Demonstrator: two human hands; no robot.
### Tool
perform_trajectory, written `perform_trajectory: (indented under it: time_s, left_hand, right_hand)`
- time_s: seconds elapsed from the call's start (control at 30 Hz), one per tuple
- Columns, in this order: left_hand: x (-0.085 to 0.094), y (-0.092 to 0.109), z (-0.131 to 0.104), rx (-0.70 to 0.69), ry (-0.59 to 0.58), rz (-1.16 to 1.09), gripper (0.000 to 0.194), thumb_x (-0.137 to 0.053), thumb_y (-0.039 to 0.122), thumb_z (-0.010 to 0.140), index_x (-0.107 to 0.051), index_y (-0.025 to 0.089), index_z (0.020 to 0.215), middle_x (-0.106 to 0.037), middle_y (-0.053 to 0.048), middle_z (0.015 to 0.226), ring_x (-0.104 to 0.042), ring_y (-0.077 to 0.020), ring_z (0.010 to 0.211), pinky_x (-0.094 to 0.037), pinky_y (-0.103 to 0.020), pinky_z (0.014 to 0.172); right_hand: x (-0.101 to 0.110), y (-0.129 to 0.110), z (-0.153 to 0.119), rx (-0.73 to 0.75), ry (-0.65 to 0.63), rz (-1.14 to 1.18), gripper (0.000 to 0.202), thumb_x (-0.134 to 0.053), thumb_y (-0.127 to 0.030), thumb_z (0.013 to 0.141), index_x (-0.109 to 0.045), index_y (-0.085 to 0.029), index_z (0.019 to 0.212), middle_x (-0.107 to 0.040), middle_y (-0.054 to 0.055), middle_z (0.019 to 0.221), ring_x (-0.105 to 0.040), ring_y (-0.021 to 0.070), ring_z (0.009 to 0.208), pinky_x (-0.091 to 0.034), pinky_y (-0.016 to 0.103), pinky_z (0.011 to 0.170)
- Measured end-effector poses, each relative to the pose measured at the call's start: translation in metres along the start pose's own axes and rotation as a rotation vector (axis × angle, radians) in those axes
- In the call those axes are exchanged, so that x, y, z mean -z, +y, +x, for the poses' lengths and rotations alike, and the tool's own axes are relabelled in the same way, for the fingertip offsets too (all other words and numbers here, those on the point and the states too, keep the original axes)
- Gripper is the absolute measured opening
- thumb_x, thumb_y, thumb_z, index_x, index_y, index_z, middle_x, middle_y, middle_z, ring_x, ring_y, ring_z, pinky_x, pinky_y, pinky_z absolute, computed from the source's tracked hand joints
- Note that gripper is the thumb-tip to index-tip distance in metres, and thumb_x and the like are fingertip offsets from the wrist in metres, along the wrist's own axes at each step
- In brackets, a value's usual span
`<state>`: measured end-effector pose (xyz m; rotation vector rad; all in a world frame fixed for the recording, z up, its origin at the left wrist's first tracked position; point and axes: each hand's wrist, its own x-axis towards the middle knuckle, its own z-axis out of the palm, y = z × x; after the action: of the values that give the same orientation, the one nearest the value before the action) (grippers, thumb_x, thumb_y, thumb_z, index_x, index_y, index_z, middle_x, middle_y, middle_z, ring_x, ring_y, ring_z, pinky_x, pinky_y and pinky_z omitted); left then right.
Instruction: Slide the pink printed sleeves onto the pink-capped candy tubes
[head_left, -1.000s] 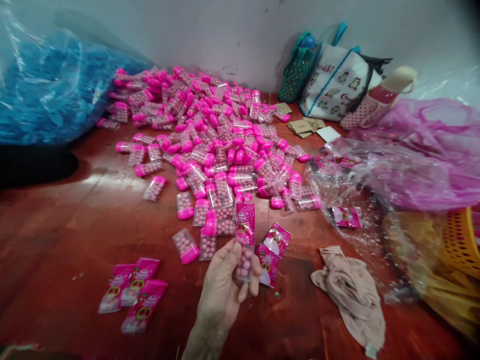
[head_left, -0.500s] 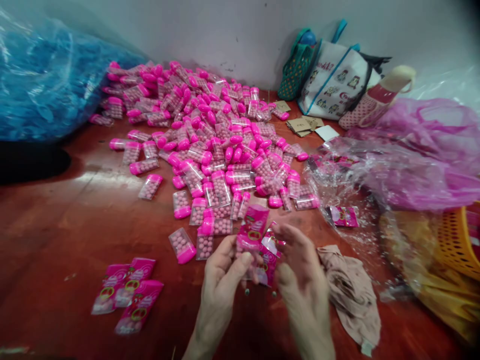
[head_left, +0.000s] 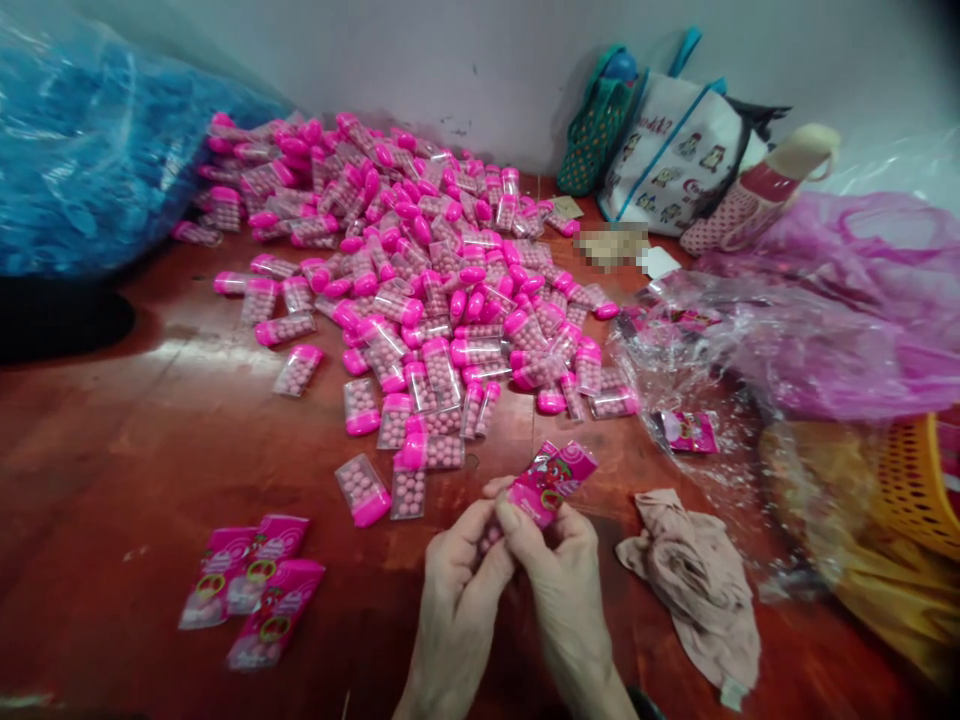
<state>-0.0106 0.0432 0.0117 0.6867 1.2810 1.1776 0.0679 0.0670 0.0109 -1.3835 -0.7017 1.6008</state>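
Observation:
In front of me, my left hand [head_left: 461, 590] is closed around a small clear candy container [head_left: 489, 540], whose pink balls show between the fingers. My right hand [head_left: 562, 580] meets it, thumb and fingers pinching a pink printed wrapper [head_left: 551, 488] that sticks up past the fingertips. Fingers hide where wrapper and container meet. Beyond the hands spreads a big heap of clear candy containers with pink caps [head_left: 420, 270]. One loose capped container [head_left: 362, 490] lies just left of my hands. Three pink wrapped candy packs [head_left: 274, 615] lie at the lower left.
A beige cloth [head_left: 697, 580] lies right of my hands. Crumpled clear plastic holds a pink packet [head_left: 688, 432]; a yellow basket [head_left: 907, 490] stands at the right edge. Bags [head_left: 660, 150] lean on the wall, and a blue-filled plastic sack [head_left: 90, 160] sits at the far left.
My right hand, apart and blurred before, has come in to my left hand and grips the wrapper. The upright pink wrapper in my left hand now tilts to the right.

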Motion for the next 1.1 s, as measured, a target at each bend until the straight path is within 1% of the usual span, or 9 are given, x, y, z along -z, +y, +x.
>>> perform_trajectory:
  time_s: [0.1, 0.2, 0.3, 0.4, 0.5, 0.6, 0.73, 0.87, 1.1]
  left_hand:
    - [0.001, -0.001, 0.002, -0.094, 0.068, 0.140, 0.022, -0.053, 0.022, 0.084, -0.066, 0.021, 0.101, -0.064, -0.002, 0.083, -0.057, -0.0135, 0.069, -0.047, -0.023, 0.068]
    - [0.002, 0.000, 0.007, -0.247, 0.083, 0.328, 0.023, -0.054, 0.017, 0.082, -0.067, 0.021, 0.101, -0.065, -0.002, 0.080, -0.058, -0.0141, 0.069, -0.047, -0.022, 0.066]
    - [0.004, -0.001, 0.011, -0.435, 0.097, 0.447, 0.023, -0.059, 0.012, 0.078, -0.069, 0.019, 0.098, -0.063, -0.003, 0.076, -0.058, -0.0141, 0.067, -0.046, -0.021, 0.062]
    - [0.005, -0.004, 0.012, -0.510, 0.119, 0.452, 0.026, -0.062, 0.009, 0.075, -0.070, 0.018, 0.098, -0.063, -0.005, 0.080, -0.059, -0.0154, 0.071, -0.046, -0.023, 0.066]
    - [0.005, -0.005, 0.011, -0.357, 0.059, 0.293, 0.025, -0.067, 0.016, 0.073, -0.071, 0.021, 0.098, -0.062, -0.003, 0.076, -0.056, -0.0134, 0.066, -0.044, -0.022, 0.061]
    - [0.004, -0.002, 0.010, -0.047, -0.096, -0.101, 0.025, -0.059, 0.034, 0.080, -0.069, 0.020, 0.099, -0.057, -0.001, 0.063, -0.051, -0.0098, 0.052, -0.036, -0.019, 0.044]
    - [0.002, 0.002, 0.014, 0.244, -0.186, -0.402, 0.031, -0.070, 0.027, 0.070, -0.068, 0.014, 0.098, -0.058, -0.001, 0.064, -0.043, -0.0038, 0.041, -0.028, -0.016, 0.038]
    - [0.000, 0.005, 0.015, 0.255, -0.062, -0.367, 0.032, -0.075, 0.021, 0.063, -0.069, 0.013, 0.094, -0.059, -0.001, 0.064, -0.048, -0.0053, 0.045, -0.031, -0.015, 0.039]
    - [-0.003, 0.004, 0.012, 0.287, -0.014, -0.304, 0.032, -0.077, 0.019, 0.059, -0.065, 0.011, 0.087, -0.062, 0.000, 0.056, -0.052, -0.0066, 0.045, -0.037, -0.014, 0.041]
  right_hand:
    - [-0.002, 0.004, -0.003, 0.030, -0.045, 0.070, 0.023, -0.072, -0.025, 0.072, -0.069, -0.018, 0.093, -0.072, 0.004, 0.090, -0.066, 0.0174, 0.085, -0.052, 0.026, 0.078]
    - [0.005, -0.001, 0.002, 0.076, -0.095, 0.230, 0.033, -0.073, -0.030, 0.071, -0.065, -0.022, 0.102, -0.069, 0.005, 0.101, -0.065, 0.0197, 0.091, -0.053, 0.029, 0.078]
    - [0.017, -0.013, 0.009, 0.245, -0.023, 0.345, 0.041, -0.068, -0.043, 0.074, -0.060, -0.023, 0.110, -0.066, 0.006, 0.109, -0.063, 0.0192, 0.097, -0.052, 0.027, 0.081]
    - [0.024, -0.023, 0.013, 0.282, 0.039, 0.322, 0.035, -0.063, -0.032, 0.082, -0.054, -0.026, 0.115, -0.067, 0.005, 0.107, -0.064, 0.0170, 0.094, -0.052, 0.027, 0.079]
    - [0.022, -0.024, 0.012, 0.245, 0.052, 0.312, 0.023, -0.058, -0.022, 0.087, -0.056, -0.026, 0.109, -0.069, 0.004, 0.100, -0.066, 0.0144, 0.089, -0.053, 0.025, 0.075]
    - [0.021, -0.020, 0.011, 0.243, 0.027, 0.340, 0.015, -0.058, -0.022, 0.087, -0.060, -0.025, 0.101, -0.070, 0.002, 0.095, -0.067, 0.0128, 0.083, -0.053, 0.022, 0.070]
    - [0.025, -0.016, 0.013, 0.297, 0.011, 0.297, 0.017, -0.061, -0.026, 0.084, -0.061, -0.025, 0.101, -0.069, 0.002, 0.098, -0.065, 0.0137, 0.087, -0.051, 0.027, 0.077]
    - [0.035, -0.013, 0.019, 0.438, 0.080, 0.143, 0.023, -0.065, -0.030, 0.081, -0.061, -0.022, 0.102, -0.062, 0.005, 0.109, -0.057, 0.0197, 0.102, -0.043, 0.034, 0.089]
    - [0.048, -0.013, 0.027, 0.307, -0.022, 0.027, 0.007, -0.066, -0.026, 0.079, -0.060, -0.023, 0.082, -0.059, -0.002, 0.089, -0.055, 0.0125, 0.079, -0.042, 0.025, 0.075]
